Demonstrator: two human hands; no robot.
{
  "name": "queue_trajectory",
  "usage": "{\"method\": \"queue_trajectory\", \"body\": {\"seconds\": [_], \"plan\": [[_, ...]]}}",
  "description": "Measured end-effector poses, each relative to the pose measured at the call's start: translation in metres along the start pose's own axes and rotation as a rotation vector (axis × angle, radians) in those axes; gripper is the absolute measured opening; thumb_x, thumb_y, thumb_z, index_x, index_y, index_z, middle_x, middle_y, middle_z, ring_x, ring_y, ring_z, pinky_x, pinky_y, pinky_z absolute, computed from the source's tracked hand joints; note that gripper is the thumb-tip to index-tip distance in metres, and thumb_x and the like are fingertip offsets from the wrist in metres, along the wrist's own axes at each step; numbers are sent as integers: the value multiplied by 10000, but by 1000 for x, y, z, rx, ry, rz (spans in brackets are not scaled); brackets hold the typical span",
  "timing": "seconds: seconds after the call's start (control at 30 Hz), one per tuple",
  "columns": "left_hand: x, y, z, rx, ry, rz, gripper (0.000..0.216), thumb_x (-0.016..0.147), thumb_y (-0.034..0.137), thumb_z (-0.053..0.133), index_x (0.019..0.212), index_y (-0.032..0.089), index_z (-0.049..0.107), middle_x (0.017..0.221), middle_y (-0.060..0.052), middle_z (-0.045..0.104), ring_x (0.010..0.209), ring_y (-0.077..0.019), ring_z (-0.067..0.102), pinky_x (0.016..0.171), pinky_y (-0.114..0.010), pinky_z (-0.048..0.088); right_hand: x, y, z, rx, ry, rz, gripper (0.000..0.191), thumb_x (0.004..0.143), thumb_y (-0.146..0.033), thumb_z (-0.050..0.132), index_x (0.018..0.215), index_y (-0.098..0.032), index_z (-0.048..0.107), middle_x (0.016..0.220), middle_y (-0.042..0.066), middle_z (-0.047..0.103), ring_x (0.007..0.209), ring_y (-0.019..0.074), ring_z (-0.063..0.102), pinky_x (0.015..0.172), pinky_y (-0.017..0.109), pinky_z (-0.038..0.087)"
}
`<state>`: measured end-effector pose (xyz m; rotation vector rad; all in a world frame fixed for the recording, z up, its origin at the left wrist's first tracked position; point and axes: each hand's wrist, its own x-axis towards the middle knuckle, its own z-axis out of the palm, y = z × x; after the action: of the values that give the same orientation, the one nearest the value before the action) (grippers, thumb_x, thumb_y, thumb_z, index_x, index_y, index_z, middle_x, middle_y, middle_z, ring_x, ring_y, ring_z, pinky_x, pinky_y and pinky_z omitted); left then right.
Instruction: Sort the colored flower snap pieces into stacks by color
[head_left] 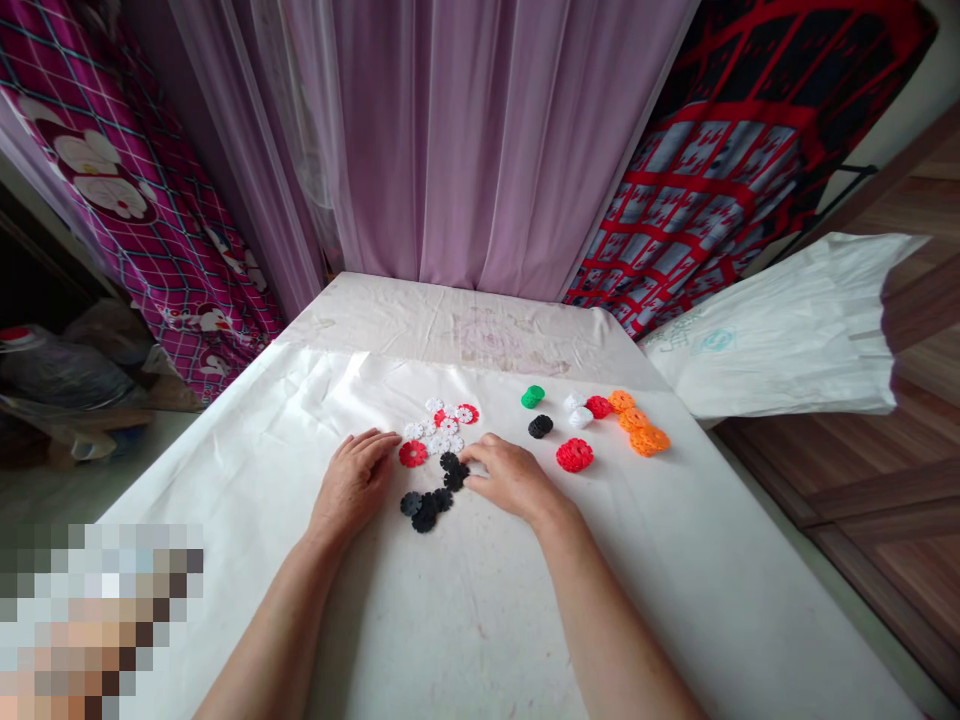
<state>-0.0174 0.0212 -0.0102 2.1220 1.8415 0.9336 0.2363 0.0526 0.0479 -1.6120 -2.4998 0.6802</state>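
Note:
My left hand (358, 480) rests on the table with its fingers stretched out, holding nothing. Its fingertips lie beside loose white snowflake discs (440, 442) and a red snowflake disc (412, 454). Across from it, my right hand (506, 475) has its thumb and fingers closed around the edge of a black snowflake disc (454, 476); the exact grip is partly hidden. More black snowflake discs (424, 512) lie overlapping between my hands, toward me. Beyond the white ones sits another red disc (468, 413).
Stacked discs stand to the right: green (532, 397), black (540, 427), white (580, 417), red (574, 455) and orange (648, 440). A white bag (787, 335) hangs at the right edge of the cloth-covered table (480, 620). Purple curtains (480, 150) hang behind. Pixelation covers the lower left.

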Motion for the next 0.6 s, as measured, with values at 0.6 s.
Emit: {"method": "queue_trajectory", "body": {"seconds": [0.6], "plan": [[0,2,-1,2,-18,39,376,955,361,417,1101,247,743,1189,-83,763,1205,-277,642,1063,-500,479,6,-9,5,-122,14,6,216,909,-269,644,1114,-226,698,1154,55,706,1032,189,661,840,276,437]]}}
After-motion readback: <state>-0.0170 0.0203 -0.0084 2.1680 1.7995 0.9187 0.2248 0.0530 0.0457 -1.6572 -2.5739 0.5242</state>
